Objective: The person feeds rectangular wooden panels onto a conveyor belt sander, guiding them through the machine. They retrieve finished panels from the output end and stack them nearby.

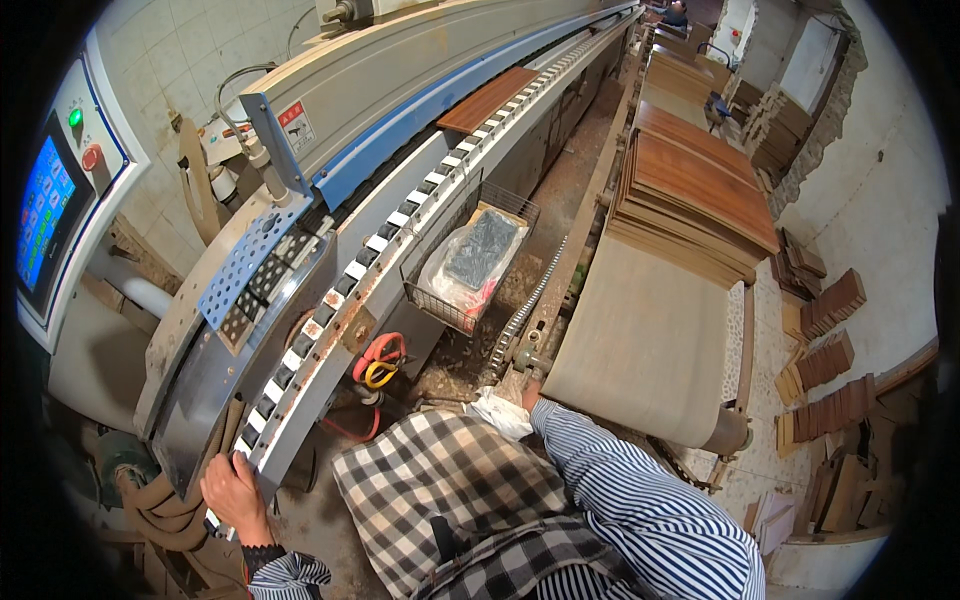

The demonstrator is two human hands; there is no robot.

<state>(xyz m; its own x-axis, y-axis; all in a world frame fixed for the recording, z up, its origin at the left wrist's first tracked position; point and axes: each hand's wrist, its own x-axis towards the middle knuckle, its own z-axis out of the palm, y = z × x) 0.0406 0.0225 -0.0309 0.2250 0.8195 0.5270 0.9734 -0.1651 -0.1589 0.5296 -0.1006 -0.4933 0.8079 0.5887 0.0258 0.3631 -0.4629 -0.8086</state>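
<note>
At lower left, my left hand [232, 495] is closed over the edge of a long white rail [340, 335] fitted with a row of dark rollers. My right hand [530, 397] reaches down to the metal frame [545, 355] at the near end of the belt conveyor [635, 350], against a crumpled white cloth [500, 415]; its fingers are mostly hidden. Between the rail and conveyor hangs a wire basket [470, 265] holding bags. Coiled red and yellow hoses [380, 360] hang below the rail. Wood-veneer boards [690, 190] are stacked on the conveyor.
A machine control panel [65, 190] and perforated blue plate [250, 250] flank the left side. A brown board [485, 100] lies along the roller rail. Board piles [830, 305] lean by the right wall. Another person [674, 16] is in the far background.
</note>
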